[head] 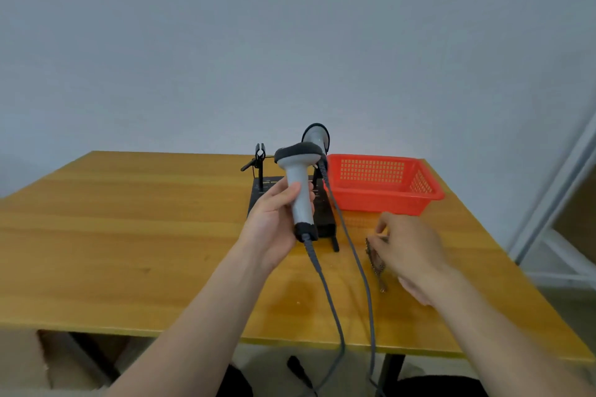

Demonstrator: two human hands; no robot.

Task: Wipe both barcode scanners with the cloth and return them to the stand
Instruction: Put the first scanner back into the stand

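The left hand (pixel 274 219) holds a grey barcode scanner (pixel 300 180) by its handle, head up and tilted a little to the left, in front of the black stand (pixel 323 219) — the grip is closed round the handle, thumb across the front. Its grey cable (pixel 325 293) hangs from the handle's dark base and runs off the counter's (pixel 129 235) near edge. The second scanner (pixel 316 137) sits on the stand's right side behind the held one, beside a red plastic basket (pixel 380 196). The right hand (pixel 409 248) hovers low over the counter right of the stand — its grip pinches a dark patterned cloth (pixel 375 263), which trails toward the near edge.
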